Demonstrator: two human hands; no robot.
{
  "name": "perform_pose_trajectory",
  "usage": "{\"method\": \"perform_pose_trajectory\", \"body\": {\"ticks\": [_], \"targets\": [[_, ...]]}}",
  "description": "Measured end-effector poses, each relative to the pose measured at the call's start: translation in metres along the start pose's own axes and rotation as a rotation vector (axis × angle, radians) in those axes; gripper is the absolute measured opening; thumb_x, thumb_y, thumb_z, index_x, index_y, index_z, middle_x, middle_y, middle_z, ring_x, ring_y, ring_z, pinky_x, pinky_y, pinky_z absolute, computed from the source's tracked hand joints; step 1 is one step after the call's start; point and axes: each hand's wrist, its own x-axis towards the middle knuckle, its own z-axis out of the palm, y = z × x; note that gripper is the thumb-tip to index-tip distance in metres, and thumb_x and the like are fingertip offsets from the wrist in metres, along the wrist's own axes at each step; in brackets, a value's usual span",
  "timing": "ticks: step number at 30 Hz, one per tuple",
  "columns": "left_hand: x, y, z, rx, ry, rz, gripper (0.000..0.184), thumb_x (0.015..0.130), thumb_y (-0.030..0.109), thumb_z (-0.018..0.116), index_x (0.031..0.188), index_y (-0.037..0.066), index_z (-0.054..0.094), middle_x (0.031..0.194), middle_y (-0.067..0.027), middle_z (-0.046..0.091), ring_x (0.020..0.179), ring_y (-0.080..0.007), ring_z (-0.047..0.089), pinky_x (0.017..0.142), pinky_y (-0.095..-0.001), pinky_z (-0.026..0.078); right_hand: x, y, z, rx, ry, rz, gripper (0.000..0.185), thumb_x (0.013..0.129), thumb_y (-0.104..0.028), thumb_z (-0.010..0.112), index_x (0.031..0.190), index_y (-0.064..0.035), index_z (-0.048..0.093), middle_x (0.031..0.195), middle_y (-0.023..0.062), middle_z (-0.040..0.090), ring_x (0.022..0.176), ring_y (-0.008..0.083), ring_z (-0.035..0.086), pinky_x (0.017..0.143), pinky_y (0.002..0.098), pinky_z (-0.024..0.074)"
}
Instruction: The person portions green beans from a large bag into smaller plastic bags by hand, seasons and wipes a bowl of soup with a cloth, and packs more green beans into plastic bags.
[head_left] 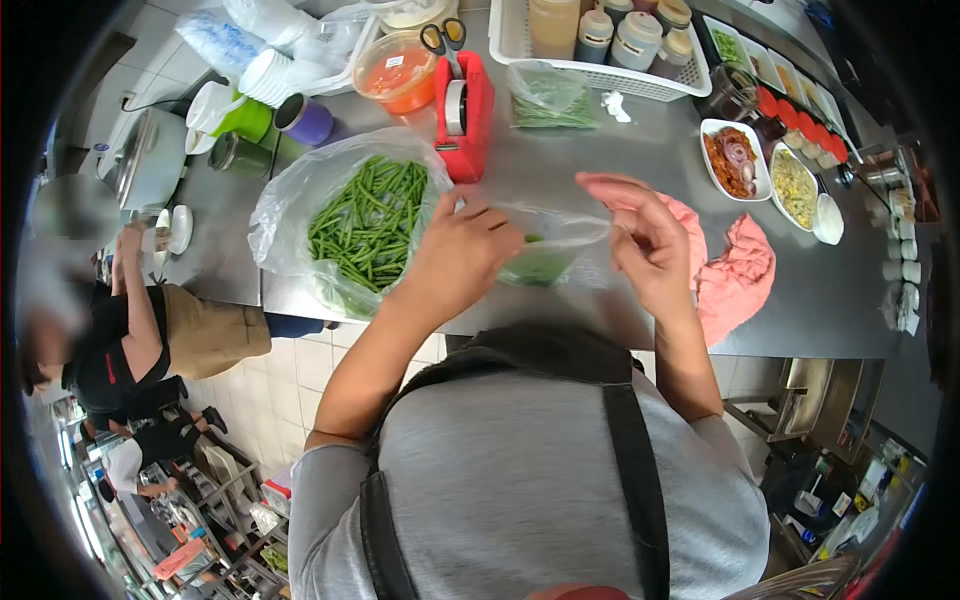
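Note:
A small clear plastic bag (575, 228) with some green beans (540, 266) in its bottom is stretched between my hands at the table's near side. My left hand (462, 245) has its fingers curled at the bag's left edge. At the opposite edge, my right hand (648, 240) pinches the plastic near the thumb, its upper fingers reaching out to the left. Just left of my left hand, a large open plastic bag (285, 215) holds a heap of cut green beans (368, 222). The exact finger contact on the small bag is partly hidden.
A red tape dispenser (465, 120) with scissors (443, 40) stands ahead. Behind are a filled bag of beans (552, 98) and a white basket (600, 78) of bottles. Right lie a pink cloth (735, 275) and food bowls (736, 160). A co-worker (130, 330) stands left.

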Motion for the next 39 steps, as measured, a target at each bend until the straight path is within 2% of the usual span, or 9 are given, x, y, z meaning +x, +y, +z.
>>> {"method": "perform_pose_trajectory", "body": {"ticks": [4, 7, 9, 13, 16, 22, 28, 33, 39], "targets": [[0.002, -0.001, -0.020, -0.002, 0.044, -0.092, 0.018, 0.067, 0.003, 0.069, 0.083, 0.011, 0.068, 0.081, -0.0026, 0.059, 0.084, -0.0244, 0.057, 0.094, -0.0412, 0.042, -0.003, 0.031, -0.002, -0.026, 0.073, -0.023, 0.060, 0.075, 0.011, 0.056, 0.133, -0.0023, 0.049, 0.127, 0.0084, 0.055, 0.071, 0.0046, 0.047, 0.064, 0.0204, 0.0382], [0.006, -0.004, -0.026, 0.001, 0.029, 0.012, 0.018, 0.067, 0.004, 0.069, 0.083, 0.011, 0.068, 0.081, -0.0029, 0.059, 0.086, -0.0241, 0.058, 0.093, -0.0416, 0.042, -0.001, 0.063, -0.005, -0.253, 0.058, -0.086, 0.069, 0.076, 0.000, 0.070, 0.139, -0.0024, 0.042, 0.127, 0.0071, 0.055, 0.087, 0.0116, 0.055, 0.079, 0.0272, 0.0437], [0.006, -0.002, -0.023, -0.009, 0.030, 0.033, 0.017, 0.068, 0.004, 0.070, 0.083, 0.011, 0.068, 0.082, -0.0020, 0.060, 0.088, -0.0232, 0.058, 0.095, -0.0423, 0.042, -0.002, 0.092, -0.001, -0.261, -0.203, 0.147, 0.078, 0.076, -0.006, 0.074, 0.144, -0.0013, 0.035, 0.131, 0.0118, 0.053, 0.114, 0.0177, 0.051, 0.102, 0.0348, 0.0383], [0.006, 0.006, -0.020, 0.009, 0.032, 0.046, 0.017, 0.069, 0.005, 0.072, 0.085, 0.011, 0.068, 0.085, -0.0017, 0.061, 0.091, -0.0228, 0.059, 0.099, -0.0435, 0.040, 0.006, 0.109, 0.021, -0.159, -0.346, 0.145, 0.053, 0.083, -0.005, 0.067, 0.133, -0.0021, 0.049, 0.127, 0.0088, 0.057, 0.120, 0.0188, 0.050, 0.101, 0.0363, 0.0394], [0.003, 0.009, -0.029, -0.018, 0.141, -0.018, 0.017, 0.071, 0.005, 0.073, 0.086, 0.011, 0.067, 0.088, -0.0025, 0.061, 0.091, -0.0231, 0.058, 0.098, -0.0436, 0.040, 0.008, 0.150, 0.031, -0.167, -0.132, 0.075, 0.025, 0.089, -0.006, 0.057, 0.112, -0.0027, 0.065, 0.106, 0.0117, 0.070, 0.101, 0.0221, 0.064, 0.090, 0.0340, 0.0475], [-0.038, 0.004, -0.044, -0.053, 0.230, -0.248, 0.017, 0.072, 0.002, 0.074, 0.087, 0.007, 0.068, 0.090, -0.0058, 0.064, 0.094, -0.0241, 0.060, 0.097, -0.0430, 0.043, 0.068, 0.135, 0.002, -0.549, 0.035, -0.113, 0.019, 0.088, -0.011, 0.059, 0.102, -0.0058, 0.070, 0.103, 0.0170, 0.068, 0.096, 0.0333, 0.065, 0.082, 0.0375, 0.0502], [-0.079, 0.000, -0.029, -0.088, 0.252, -0.421, 0.014, 0.074, 0.002, 0.074, 0.086, 0.006, 0.067, 0.085, -0.0071, 0.064, 0.088, -0.0254, 0.060, 0.093, -0.0416, 0.045, 0.152, 0.145, -0.038, -0.810, 0.191, -0.221, 0.019, 0.088, -0.015, 0.060, 0.102, -0.0070, 0.070, 0.096, 0.0187, 0.069, 0.090, 0.0359, 0.066, 0.076, 0.0390, 0.0508], [-0.097, -0.002, -0.028, -0.045, 0.277, -0.482, 0.013, 0.074, 0.001, 0.072, 0.084, 0.006, 0.067, 0.083, -0.0073, 0.064, 0.086, -0.0262, 0.060, 0.092, -0.0420, 0.045, 0.161, 0.147, -0.047, -0.651, 0.244, -0.007, 0.026, 0.087, -0.025, 0.067, 0.105, -0.0053, 0.069, 0.094, 0.0175, 0.070, 0.090, 0.0298, 0.067, 0.077, 0.0364, 0.0501], [-0.121, -0.014, -0.045, 0.077, 0.344, -0.706, 0.013, 0.074, -0.003, 0.070, 0.085, 0.003, 0.067, 0.086, -0.0096, 0.066, 0.088, -0.0286, 0.061, 0.087, -0.0387, 0.046, 0.115, 0.128, -0.063, -0.607, 0.273, -0.064, 0.056, 0.080, -0.022, 0.075, 0.129, -0.0059, 0.055, 0.123, 0.0137, 0.062, 0.114, 0.0253, 0.057, 0.098, 0.0374, 0.0414]]}}
